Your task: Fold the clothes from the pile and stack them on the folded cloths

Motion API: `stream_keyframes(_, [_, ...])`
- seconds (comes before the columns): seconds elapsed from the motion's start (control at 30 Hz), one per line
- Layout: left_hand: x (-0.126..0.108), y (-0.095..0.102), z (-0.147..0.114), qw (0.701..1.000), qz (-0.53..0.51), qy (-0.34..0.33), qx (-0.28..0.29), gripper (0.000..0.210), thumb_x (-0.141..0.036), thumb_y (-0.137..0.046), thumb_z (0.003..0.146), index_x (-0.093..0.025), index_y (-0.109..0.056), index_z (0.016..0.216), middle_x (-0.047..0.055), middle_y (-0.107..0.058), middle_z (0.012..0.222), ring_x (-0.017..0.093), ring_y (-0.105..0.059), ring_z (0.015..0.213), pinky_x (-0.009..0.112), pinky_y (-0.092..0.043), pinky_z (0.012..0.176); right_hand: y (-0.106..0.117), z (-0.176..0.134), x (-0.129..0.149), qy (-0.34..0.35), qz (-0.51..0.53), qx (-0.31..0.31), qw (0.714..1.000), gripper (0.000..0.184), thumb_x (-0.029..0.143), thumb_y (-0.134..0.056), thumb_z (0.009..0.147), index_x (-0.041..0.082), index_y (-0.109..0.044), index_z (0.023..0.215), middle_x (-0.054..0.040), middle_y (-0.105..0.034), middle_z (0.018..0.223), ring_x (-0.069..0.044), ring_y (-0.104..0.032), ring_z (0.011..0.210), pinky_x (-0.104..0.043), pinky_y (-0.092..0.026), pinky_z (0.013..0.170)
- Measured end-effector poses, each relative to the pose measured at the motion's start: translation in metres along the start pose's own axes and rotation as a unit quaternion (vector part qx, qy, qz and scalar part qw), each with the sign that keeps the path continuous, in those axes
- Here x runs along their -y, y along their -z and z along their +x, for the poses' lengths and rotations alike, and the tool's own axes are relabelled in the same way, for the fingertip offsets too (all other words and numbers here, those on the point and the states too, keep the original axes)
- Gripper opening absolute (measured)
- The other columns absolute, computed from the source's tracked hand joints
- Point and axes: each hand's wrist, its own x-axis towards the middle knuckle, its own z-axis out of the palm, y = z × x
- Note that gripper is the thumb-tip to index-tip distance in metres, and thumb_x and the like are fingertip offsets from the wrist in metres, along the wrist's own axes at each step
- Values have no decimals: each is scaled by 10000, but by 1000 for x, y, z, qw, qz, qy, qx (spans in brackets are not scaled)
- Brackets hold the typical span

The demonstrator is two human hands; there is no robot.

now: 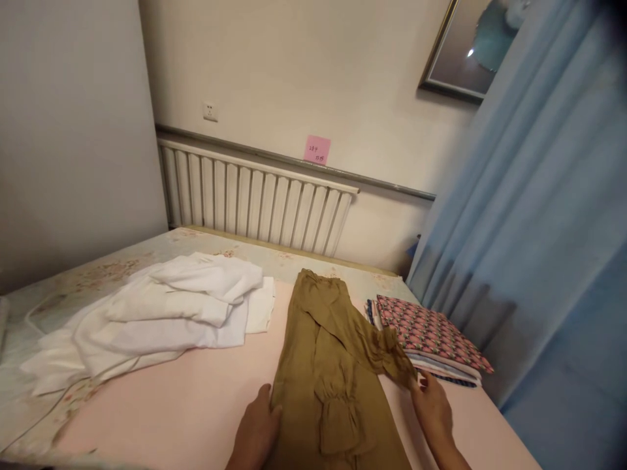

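An olive-green long-sleeved blouse lies lengthwise in front of me, with gathered cuffs. One sleeve is folded down over its body; the other slants out to the right. My right hand pinches the cuff end of that slanting sleeve, beside a stack of folded clothes. At the blouse's left edge rests my left hand, its thumb and forefinger slightly apart and touching the cloth. The lower end of the blouse runs out of view.
A crumpled white garment lies on the left over the pink sheet and floral cover. The folded stack, patterned cloth on top, sits at right near the blue curtain. A radiator lines the wall behind.
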Motion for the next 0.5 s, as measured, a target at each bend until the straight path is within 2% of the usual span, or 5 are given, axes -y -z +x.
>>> stream_keyframes(0.03, [-1, 2, 6, 1000, 3, -4, 3, 452, -222, -464, 854, -113, -435, 1291, 157, -647, 1221, 247, -606, 1127, 311, -423, 897, 1, -2, 2, 30, -12, -26, 999, 355, 528, -492, 665, 262, -639, 848, -139, -696, 866, -353, -662, 867, -463, -513, 744])
stream_keyframes(0.1, [-4, 5, 22, 1000, 7, -8, 6, 481, -227, -454, 856, -100, -419, 1319, 171, -639, 1233, 254, -605, 1132, 323, -426, 899, -5, -2, 15, 95, -19, -31, 995, 325, 499, -451, 725, 279, -637, 874, -116, -701, 902, -320, -656, 873, -419, -495, 766])
stream_keyframes(0.23, [-8, 7, 52, 1000, 0, -19, 15, 481, -218, -463, 843, -97, -436, 1308, 170, -657, 1191, 252, -613, 1112, 329, -433, 893, -47, 19, 78, 150, -17, 58, 987, 240, 434, -437, 756, 277, -604, 683, -37, -665, 677, -242, -624, 661, -330, -440, 648])
stream_keyframes(0.37, [-4, 3, 67, 999, -11, -18, 28, 479, -199, -468, 834, -103, -447, 1303, 164, -669, 1166, 240, -621, 1094, 323, -437, 896, -124, 53, 156, 162, 10, 143, 976, 217, 301, -470, 710, 243, -520, 507, 1, -562, 503, -175, -536, 536, -273, -363, 563])
stream_keyframes(0.5, [-2, -2, 71, 998, -10, -22, 57, 479, -208, -454, 855, -119, -447, 1325, 162, -675, 1166, 246, -629, 1090, 344, -430, 931, -214, 84, 219, 160, 38, 191, 968, 230, 232, -506, 710, 218, -531, 483, 21, -519, 432, -149, -514, 496, -246, -361, 544])
